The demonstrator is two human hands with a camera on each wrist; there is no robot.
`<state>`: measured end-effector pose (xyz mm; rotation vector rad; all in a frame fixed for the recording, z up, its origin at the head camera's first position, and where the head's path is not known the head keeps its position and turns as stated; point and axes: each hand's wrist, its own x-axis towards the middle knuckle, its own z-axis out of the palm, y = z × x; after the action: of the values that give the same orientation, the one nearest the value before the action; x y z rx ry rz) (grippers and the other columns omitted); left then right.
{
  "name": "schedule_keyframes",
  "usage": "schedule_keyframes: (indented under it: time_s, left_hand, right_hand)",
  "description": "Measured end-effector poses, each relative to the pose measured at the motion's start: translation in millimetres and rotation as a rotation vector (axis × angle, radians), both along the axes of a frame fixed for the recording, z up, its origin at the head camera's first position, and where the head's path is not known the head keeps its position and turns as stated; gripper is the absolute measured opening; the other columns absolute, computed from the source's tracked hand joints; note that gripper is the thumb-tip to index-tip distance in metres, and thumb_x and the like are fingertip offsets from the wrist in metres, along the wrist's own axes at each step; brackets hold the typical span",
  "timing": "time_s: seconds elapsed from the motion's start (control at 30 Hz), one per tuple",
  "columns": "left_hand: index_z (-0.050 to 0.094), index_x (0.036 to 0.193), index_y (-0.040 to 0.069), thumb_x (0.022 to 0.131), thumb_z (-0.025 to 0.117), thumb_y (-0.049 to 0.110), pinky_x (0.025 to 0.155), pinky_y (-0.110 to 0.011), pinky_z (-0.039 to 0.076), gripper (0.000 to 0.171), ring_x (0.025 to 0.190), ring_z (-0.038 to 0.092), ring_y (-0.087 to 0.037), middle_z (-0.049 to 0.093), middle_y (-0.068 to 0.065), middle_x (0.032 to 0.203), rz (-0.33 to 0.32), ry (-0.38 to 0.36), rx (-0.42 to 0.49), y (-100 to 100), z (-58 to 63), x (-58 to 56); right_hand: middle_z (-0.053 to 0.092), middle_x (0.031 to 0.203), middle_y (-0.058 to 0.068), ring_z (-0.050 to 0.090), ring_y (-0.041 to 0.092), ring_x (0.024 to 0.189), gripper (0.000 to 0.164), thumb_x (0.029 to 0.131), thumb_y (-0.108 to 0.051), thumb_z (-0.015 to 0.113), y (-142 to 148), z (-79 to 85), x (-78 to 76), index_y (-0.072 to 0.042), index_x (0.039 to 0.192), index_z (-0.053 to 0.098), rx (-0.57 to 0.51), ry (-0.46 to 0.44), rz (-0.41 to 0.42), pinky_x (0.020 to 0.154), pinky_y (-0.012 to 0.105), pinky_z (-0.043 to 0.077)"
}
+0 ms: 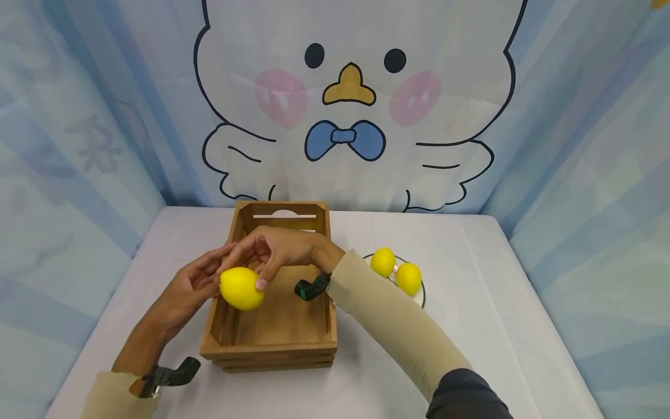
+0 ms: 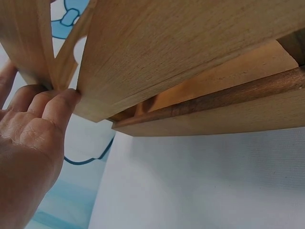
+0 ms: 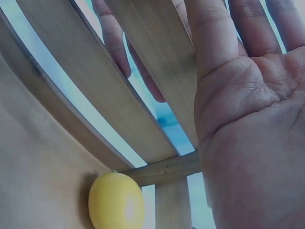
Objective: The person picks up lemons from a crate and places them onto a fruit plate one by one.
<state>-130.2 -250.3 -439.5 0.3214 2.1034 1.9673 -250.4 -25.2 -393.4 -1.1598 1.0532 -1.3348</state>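
Right hand (image 1: 282,247) pinches a yellow oval lemon (image 1: 241,291), long axis kinda thumb-to-fingers; brown slatted wooden crate (image 1: 269,353) underneath, loose-fingered left hand (image 1: 189,285) just beside.

The right sleeve (image 1: 398,314) is hiding part of the plate (image 1: 419,298). The right wrist view's bottom edge is cutting off a lemon (image 3: 116,201), and the left wrist view is cropping the crate (image 2: 167,47).
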Motion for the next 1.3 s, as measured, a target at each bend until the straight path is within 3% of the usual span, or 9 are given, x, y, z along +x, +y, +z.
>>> schedule_keyframes:
  time_s: [0.43, 0.7, 0.97, 1.3]
  left_hand:
    - [0.031, 0.157, 0.021, 0.101, 0.056, 0.009, 0.099, -0.018, 0.05, 0.062, 0.13, 0.053, -0.001, 0.037, -0.001, 0.158, -0.004, 0.003, 0.005, 0.0, 1.4, 0.3]
    - [0.03, 0.157, 0.018, 0.1, 0.057, 0.005, 0.101, -0.018, 0.048, 0.064, 0.131, 0.053, -0.001, 0.038, 0.0, 0.158, -0.018, -0.014, 0.066, -1.2, 0.2, -0.3]
    - [0.029, 0.157, 0.019, 0.1, 0.057, 0.007, 0.1, -0.016, 0.048, 0.065, 0.129, 0.053, 0.0, 0.041, 0.001, 0.155, -0.008, -0.009, 0.024, -2.8, 1.4, 4.1]
    - [0.029, 0.156, 0.014, 0.101, 0.056, 0.008, 0.101, -0.016, 0.047, 0.062, 0.129, 0.053, 0.0, 0.044, 0.003, 0.151, -0.011, -0.026, 0.037, -2.4, -0.5, 3.5]
  right_hand:
    - [0.065, 0.13, 0.011, 0.063, 0.03, 0.111, 0.077, 0.074, -0.023, 0.09, 1.1, 2.3, -0.4, 0.012, 0.131, 0.054, -0.03, 0.025, -0.039, 0.103, 0.051, 0.051]
    - [0.064, 0.131, 0.011, 0.062, 0.03, 0.114, 0.073, 0.073, -0.022, 0.09, 2.6, 3.4, -0.2, 0.008, 0.131, 0.058, -0.034, -0.004, -0.073, 0.104, 0.052, 0.049]
    - [0.063, 0.132, 0.011, 0.062, 0.029, 0.116, 0.074, 0.073, -0.022, 0.09, 1.6, 4.6, 2.6, 0.01, 0.131, 0.056, -0.049, -0.015, -0.07, 0.104, 0.052, 0.049]
    - [0.062, 0.133, 0.014, 0.06, 0.03, 0.117, 0.073, 0.073, -0.019, 0.09, 4.2, 2.3, -0.5, 0.009, 0.132, 0.056, -0.078, -0.017, -0.099, 0.104, 0.05, 0.05]
